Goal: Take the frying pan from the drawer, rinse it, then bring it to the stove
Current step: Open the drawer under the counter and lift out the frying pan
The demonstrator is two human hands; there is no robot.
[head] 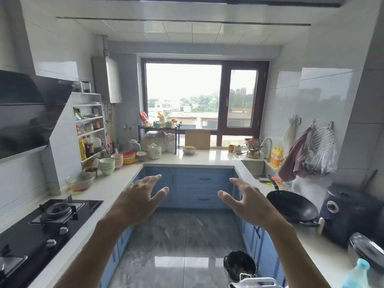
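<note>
Frying pan wasn't in view as such. Presumably it was inside one of the pale blue wooden drawers (204, 189) under the far run of the white stone bench (203, 158); every drawer in view was shut.

Step in hand, my read: the very start, reaching toward the drawers, nothing taken out yet. Left hand (135, 202) and right hand (249, 204) were both up in mid-air over the floor, palms down and fingers spread wide. They held nothing, touched nothing and were well apart from the drawer handles.

Caveat: a black round deep metal pan (291, 206) with a long dark handle sat on the right run of the bench, by its front edge. It was between the inset sink (252, 168) and a dark grey round appliance (349, 213). Couldn't tell whether that was the frying pan meant. It looked more like a wok, dull inside, seemingly nothing in it.

Next move likely needs: step in, hook a drawer handle, pull it out, then look. After that, the sink near the bench's far right corner for the rinse, then the black glass gas stove (52, 221) on the left run.
</note>
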